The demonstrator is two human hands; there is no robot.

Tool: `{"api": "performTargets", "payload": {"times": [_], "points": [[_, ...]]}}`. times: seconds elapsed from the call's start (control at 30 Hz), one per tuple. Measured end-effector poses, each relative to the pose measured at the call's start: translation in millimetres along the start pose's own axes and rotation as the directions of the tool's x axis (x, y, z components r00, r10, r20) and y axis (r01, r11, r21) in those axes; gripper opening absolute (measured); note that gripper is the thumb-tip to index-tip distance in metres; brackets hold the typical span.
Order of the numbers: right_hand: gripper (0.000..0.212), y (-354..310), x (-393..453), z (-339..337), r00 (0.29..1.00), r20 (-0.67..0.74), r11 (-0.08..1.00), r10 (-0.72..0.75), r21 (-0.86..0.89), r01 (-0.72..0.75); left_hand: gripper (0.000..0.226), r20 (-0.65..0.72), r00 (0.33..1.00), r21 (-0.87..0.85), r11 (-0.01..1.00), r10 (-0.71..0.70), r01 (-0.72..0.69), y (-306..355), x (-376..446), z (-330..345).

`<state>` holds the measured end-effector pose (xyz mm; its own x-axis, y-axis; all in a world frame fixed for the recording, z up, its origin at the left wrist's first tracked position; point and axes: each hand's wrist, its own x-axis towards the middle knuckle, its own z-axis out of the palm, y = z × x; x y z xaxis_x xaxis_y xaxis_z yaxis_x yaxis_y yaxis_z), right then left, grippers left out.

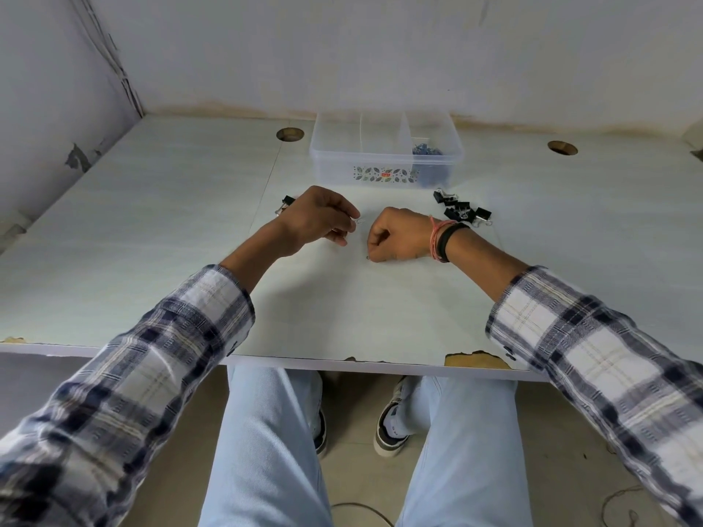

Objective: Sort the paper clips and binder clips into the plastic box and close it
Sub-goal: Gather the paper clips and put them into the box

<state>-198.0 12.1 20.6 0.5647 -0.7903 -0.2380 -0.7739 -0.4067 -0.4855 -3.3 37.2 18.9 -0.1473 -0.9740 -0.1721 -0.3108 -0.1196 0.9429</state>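
Note:
A clear plastic box (386, 144) with dividers stands open at the back of the table; blue clips (427, 150) lie in its right compartment. Several black binder clips (462, 211) are heaped on the table to the right of my right hand. Another black binder clip (288, 201) peeks out behind my left hand. My left hand (323, 218) is closed, pinching silver paper clips (358, 221) at its fingertips. My right hand (395, 237) is curled, fingertips down on the table at a small paper clip (368, 257). The box's lid is not in view.
The pale table (190, 241) has two round cable holes (290, 134) at the back and a chipped front edge (475, 359). Walls close off the back and left. My legs and shoes show under the table.

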Motion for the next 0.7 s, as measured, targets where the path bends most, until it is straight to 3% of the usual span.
{"api": "performTargets", "payload": {"times": [0.2,0.33,0.53,0.7], "points": [[0.009,-3,-3,8,1.000,0.011,0.998,-0.021,-0.059,0.021,0.024,0.012,1.000,-0.032,0.999,0.012,-0.011,-2,1,3],[0.006,1,-9,11,0.997,-0.058,0.999,-0.044,0.013,0.045,0.024,0.007,1.000,-0.052,0.999,0.015,-0.014,-3,4,5],[0.017,36,-11,-15,0.985,-0.166,0.942,0.047,0.336,0.011,0.022,-0.005,1.000,-0.085,0.996,0.012,-0.012,13,21,13],[0.025,67,-4,-69,0.907,-0.309,0.687,0.287,0.726,0.031,0.022,-0.080,0.996,-0.085,0.995,0.046,-0.053,55,63,35]]}}
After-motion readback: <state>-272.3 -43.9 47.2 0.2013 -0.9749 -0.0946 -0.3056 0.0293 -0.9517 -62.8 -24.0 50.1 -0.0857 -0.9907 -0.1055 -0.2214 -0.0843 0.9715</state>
